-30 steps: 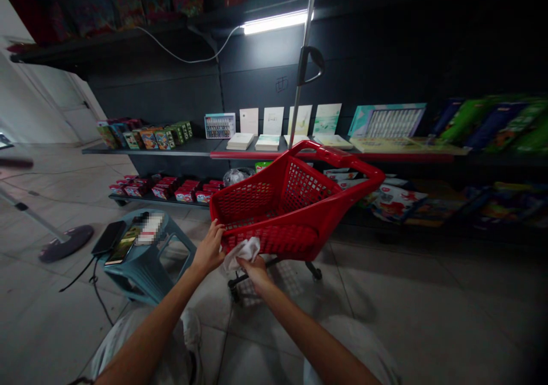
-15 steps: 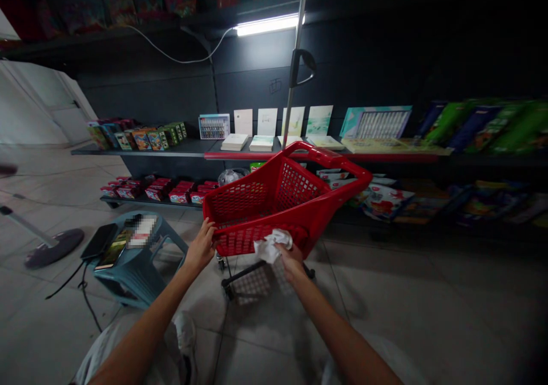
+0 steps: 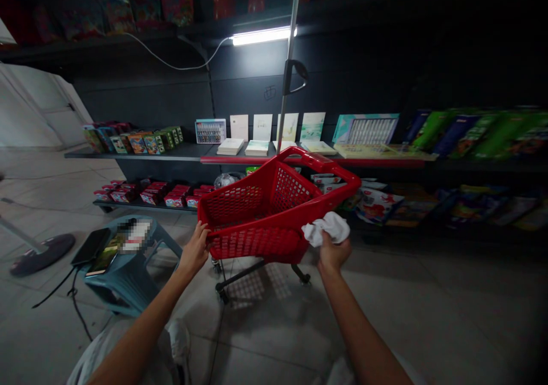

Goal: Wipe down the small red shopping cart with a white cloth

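Note:
My left hand point(image 3: 194, 252) grips the near left rim of a red plastic shopping trolley point(image 3: 252, 244), which tilts with its long handle rising to the far right. My right hand point(image 3: 334, 253) is shut on a crumpled white cloth point(image 3: 325, 228), close beside the trolley's right wall. I cannot tell whether the cloth touches the plastic. The trolley's basket holds nothing visible. Its dark metal base with small wheels point(image 3: 240, 276) stands on the tiled floor beneath it.
A blue-grey plastic stool point(image 3: 124, 276) at left holds a phone point(image 3: 91, 246) and other flat items. A fan's round base point(image 3: 41, 254) and a black cable point(image 3: 71, 296) lie further left. Low shelves of boxes, books and packets run behind the trolley, with a metal pole point(image 3: 287, 59) before them.
My right hand has moved right with the cloth, from the trolley's near rim to beside its right wall. My left hand stays on the rim.

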The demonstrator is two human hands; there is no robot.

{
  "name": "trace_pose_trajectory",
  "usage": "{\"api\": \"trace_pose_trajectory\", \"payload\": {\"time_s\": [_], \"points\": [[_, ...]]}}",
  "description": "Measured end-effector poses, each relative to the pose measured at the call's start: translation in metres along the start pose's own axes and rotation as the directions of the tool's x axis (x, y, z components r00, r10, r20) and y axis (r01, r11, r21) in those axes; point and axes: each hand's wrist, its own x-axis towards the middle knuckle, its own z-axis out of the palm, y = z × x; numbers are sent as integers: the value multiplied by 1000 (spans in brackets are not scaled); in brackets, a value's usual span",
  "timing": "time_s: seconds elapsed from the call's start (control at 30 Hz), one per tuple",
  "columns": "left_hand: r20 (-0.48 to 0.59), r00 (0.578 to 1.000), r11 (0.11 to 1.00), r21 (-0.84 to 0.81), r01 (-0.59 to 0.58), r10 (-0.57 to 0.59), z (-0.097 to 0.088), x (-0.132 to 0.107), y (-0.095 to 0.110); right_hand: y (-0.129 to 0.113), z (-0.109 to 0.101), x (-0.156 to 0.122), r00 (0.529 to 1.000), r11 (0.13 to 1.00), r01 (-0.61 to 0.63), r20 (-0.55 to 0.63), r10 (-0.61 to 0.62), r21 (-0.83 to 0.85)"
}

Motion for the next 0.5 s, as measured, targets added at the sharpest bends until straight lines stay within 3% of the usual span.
{"api": "trace_pose_trajectory", "payload": {"time_s": [0.13, 0.33, 0.5], "points": [[-5, 1000, 1000, -3, 23, -23, 0, 1, -2, 1, 3, -10, 995, 998, -36, 87, 41, -55], [-50, 994, 994, 44, 98, -95, 3, 2, -5, 29, 4, -37, 944, 953, -109, 271, 188, -282], [-138, 990, 995, 100, -17, 31, 7, 1, 19, 31, 6, -50, 910, 941, -135, 337, 242, -311]]}}
